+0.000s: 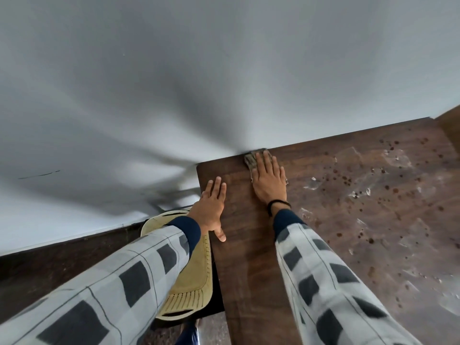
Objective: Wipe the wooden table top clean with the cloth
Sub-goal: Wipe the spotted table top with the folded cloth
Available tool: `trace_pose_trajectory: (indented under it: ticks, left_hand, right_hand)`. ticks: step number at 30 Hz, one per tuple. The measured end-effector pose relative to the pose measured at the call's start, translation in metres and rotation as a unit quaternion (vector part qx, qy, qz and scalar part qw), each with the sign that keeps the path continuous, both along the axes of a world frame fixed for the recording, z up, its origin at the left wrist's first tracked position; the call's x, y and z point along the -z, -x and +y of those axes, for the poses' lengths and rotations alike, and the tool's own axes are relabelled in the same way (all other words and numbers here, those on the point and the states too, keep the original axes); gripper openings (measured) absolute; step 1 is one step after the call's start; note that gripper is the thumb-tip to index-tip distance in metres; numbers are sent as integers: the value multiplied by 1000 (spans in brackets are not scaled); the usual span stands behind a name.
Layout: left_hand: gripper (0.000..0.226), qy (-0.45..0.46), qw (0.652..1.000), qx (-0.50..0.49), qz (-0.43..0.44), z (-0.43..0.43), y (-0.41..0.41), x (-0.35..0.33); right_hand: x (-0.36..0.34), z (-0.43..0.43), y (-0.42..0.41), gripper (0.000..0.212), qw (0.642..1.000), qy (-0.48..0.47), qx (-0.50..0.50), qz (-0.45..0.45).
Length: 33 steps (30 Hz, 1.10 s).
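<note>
Mid-wipe: right hand point(269, 180), fingers flat, presses cloth point(251, 159) at far edge of table top point(249, 257). Left hand point(211, 210) flat, bracing, holds nothing. Next, likely: sweep right across spots point(346, 180), smears.

The right hand point(268, 181) pressed flat on the cloth point(251, 160) at the table's point(239, 270) far edge. The left hand point(210, 211) lay flat near the left edge. Dark spots point(388, 188) marked the right side.

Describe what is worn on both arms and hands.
The left sleeve and right sleeve are pale grey-white with dark square checks and thin dark lines, ending in navy cuffs. A black band circles the right wrist. The left hand and right hand are bare, without gloves.
</note>
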<state>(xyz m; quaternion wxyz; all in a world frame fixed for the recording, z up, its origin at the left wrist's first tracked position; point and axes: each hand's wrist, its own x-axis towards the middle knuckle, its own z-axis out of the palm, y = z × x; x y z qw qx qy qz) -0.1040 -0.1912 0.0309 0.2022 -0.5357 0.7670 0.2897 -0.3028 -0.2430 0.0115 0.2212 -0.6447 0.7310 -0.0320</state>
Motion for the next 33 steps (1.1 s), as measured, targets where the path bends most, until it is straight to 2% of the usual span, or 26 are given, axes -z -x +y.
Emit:
trace_pose_trajectory:
  ticks: [4, 7, 10, 14, 17, 21, 23, 24, 26, 29, 31, 33]
  left_hand:
    - [165, 2, 1000, 7, -6, 1, 1, -4]
    - [165, 8, 1000, 10, -8, 0, 1, -3]
    - [165, 3, 1000, 8, -12, 0, 2, -1]
    - [166, -9, 1000, 3, -17, -1, 2, -1]
    - [166, -8, 1000, 5, -16, 0, 2, -3]
    - [166, -2, 1000, 9, -19, 0, 2, -4]
    - [166, -6, 1000, 6, -17, -1, 3, -4]
    - [166, -7, 1000, 5, -18, -1, 3, -5]
    - [165, -9, 1000, 5, -17, 0, 2, -7]
    - [165, -9, 1000, 8, -16, 1, 2, -9]
    - [165, -10, 1000, 7, -21, 2, 3, -9]
    - [165, -12, 1000, 5, -23, 1, 2, -10]
  right_hand:
    - [1, 20, -22, 57, 999, 2, 45, -10]
    - [8, 73, -22, 56, 998, 28, -50, 4]
    - [9, 67, 5, 55, 992, 25, -119, 22]
    - [-2, 13, 4, 56, 1000, 4, 2, 4]
    - [0, 30, -16, 57, 999, 13, 49, -3]
    - [10, 106, -2, 56, 994, 41, -99, 29]
    - [11, 99, 26, 55, 987, 42, -147, 43]
    - [9, 87, 36, 54, 989, 35, -135, 47]
    - [4, 61, 41, 55, 998, 27, -41, 43]
    - [6, 66, 12, 56, 996, 30, 79, 35]
    - [13, 105, -2, 56, 998, 40, 23, 39]
    - [15, 137, 13, 55, 992, 62, -106, 39]
